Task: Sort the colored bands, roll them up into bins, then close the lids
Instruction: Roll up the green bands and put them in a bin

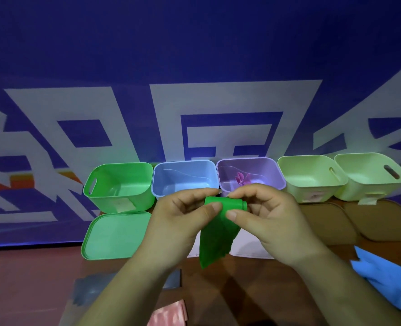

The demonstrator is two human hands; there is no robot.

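Both my hands hold a green band (218, 234) in front of the bins. Its top is rolled into a short tube and its loose tail hangs down. My left hand (180, 220) pinches the roll's left side; my right hand (265, 215) pinches its right end. Behind stand a green bin (114, 198), a blue bin (168, 184), a purple bin (274, 180) with a pink band (241, 179) inside, and two pale green bins (296, 184) (359, 189). All the bins are open. A green lid (114, 236) lies flat before the green bin.
A blue band (387, 281) lies at the right on the brown table. Brown lids (324, 222) rest in front of the pale bins. A pink patterned piece (168, 314) and a grey sheet (86, 292) lie near the bottom. A blue banner with white shapes hangs behind.
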